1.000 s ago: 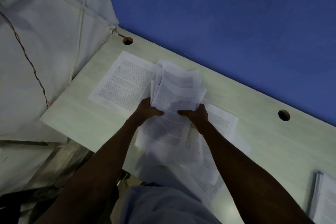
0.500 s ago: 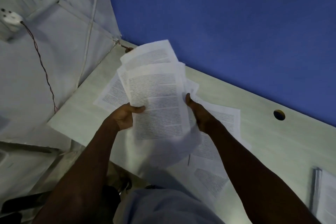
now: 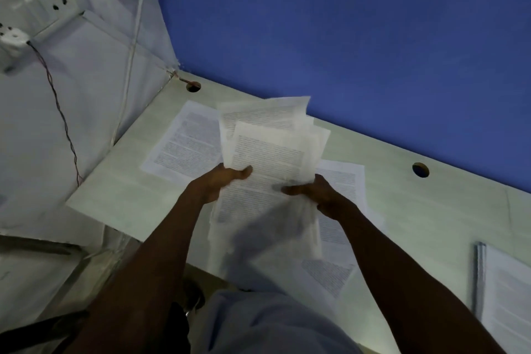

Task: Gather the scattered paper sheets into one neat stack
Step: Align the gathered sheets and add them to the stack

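A loose, uneven bundle of printed paper sheets (image 3: 270, 158) is lifted off the pale desk (image 3: 115, 195) and held between both hands. My left hand (image 3: 221, 181) grips its left edge, thumb on the front. My right hand (image 3: 313, 192) grips its right edge, thumb across the text. One printed sheet (image 3: 184, 146) lies flat on the desk to the left. More sheets (image 3: 342, 210) lie spread under and to the right of my right arm, some reaching the desk's near edge.
A separate stack of paper (image 3: 505, 290) sits at the desk's right edge. Two cable holes (image 3: 193, 86) (image 3: 420, 169) pierce the desk near the blue wall (image 3: 344, 37). Wall sockets (image 3: 54, 0) and a thin wire (image 3: 63, 121) are on the white wall at left.
Both hands lifted the gathered sheets off the desk a second ago. The bundle has since come down a little and shifted right, with its sheets fanned unevenly.
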`<action>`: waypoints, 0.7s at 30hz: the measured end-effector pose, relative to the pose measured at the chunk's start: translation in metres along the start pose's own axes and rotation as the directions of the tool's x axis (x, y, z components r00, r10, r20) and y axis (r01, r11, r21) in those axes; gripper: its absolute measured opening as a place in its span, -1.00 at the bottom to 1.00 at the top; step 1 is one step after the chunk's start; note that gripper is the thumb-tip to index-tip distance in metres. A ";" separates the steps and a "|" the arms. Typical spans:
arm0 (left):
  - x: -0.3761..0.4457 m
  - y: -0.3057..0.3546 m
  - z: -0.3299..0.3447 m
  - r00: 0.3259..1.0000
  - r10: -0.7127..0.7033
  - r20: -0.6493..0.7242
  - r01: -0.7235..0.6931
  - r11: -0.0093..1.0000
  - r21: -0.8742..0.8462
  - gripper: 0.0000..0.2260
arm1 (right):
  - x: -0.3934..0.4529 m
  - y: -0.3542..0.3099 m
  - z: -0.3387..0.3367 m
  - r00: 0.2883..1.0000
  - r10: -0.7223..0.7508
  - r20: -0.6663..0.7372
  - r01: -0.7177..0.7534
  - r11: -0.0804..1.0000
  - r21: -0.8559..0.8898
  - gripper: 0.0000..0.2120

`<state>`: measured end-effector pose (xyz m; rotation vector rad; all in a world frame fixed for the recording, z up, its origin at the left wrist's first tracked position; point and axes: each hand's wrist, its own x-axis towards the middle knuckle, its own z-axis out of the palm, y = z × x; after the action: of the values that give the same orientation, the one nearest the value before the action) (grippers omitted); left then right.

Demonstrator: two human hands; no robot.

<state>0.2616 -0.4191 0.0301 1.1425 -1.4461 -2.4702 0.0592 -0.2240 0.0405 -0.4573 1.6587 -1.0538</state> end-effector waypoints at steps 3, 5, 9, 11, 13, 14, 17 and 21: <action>0.010 -0.005 0.012 0.993 -0.002 -0.115 -0.017 0.986 -0.164 -0.62 | -0.015 0.011 -0.007 0.991 0.068 -0.118 -0.065 0.997 0.031 -0.50; 0.014 -0.010 0.018 0.985 -0.002 -0.171 -0.047 0.959 -0.280 -0.59 | -0.023 0.019 -0.012 0.988 0.094 -0.122 -0.095 0.995 0.000 -0.51; 0.022 -0.029 0.028 0.954 -0.023 -0.298 -0.116 0.890 -0.441 -0.59 | -0.039 0.039 -0.029 0.982 0.154 -0.108 -0.110 0.936 0.333 -0.56; 0.021 -0.042 0.038 0.957 -0.066 -0.282 -0.082 0.871 -0.484 -0.56 | -0.049 0.056 -0.035 0.975 0.198 -0.097 -0.120 0.845 0.521 -0.56; 0.018 -0.064 0.057 0.965 -0.130 -0.230 0.001 0.872 -0.489 -0.60 | -0.055 0.077 -0.034 0.978 0.195 -0.068 -0.123 0.815 0.566 -0.51; 0.015 -0.078 0.069 0.964 -0.164 -0.210 0.043 0.874 -0.484 -0.61 | -0.056 0.085 -0.032 0.984 0.172 -0.041 -0.121 0.825 0.553 -0.45; 0.008 -0.119 0.092 0.940 -0.292 -0.176 0.176 0.858 -0.483 -0.57 | -0.061 0.103 -0.026 0.973 0.225 -0.054 -0.165 0.837 0.522 -0.43; 0.003 -0.136 0.086 0.919 -0.362 -0.155 0.257 0.851 -0.458 -0.55 | -0.069 0.123 -0.037 0.938 0.317 -0.140 -0.223 0.861 0.457 -0.47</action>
<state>0.2470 -0.2819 -0.0526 1.5916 -0.6392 -2.5468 0.0757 -0.0924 -0.0195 0.1886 1.5482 -1.2445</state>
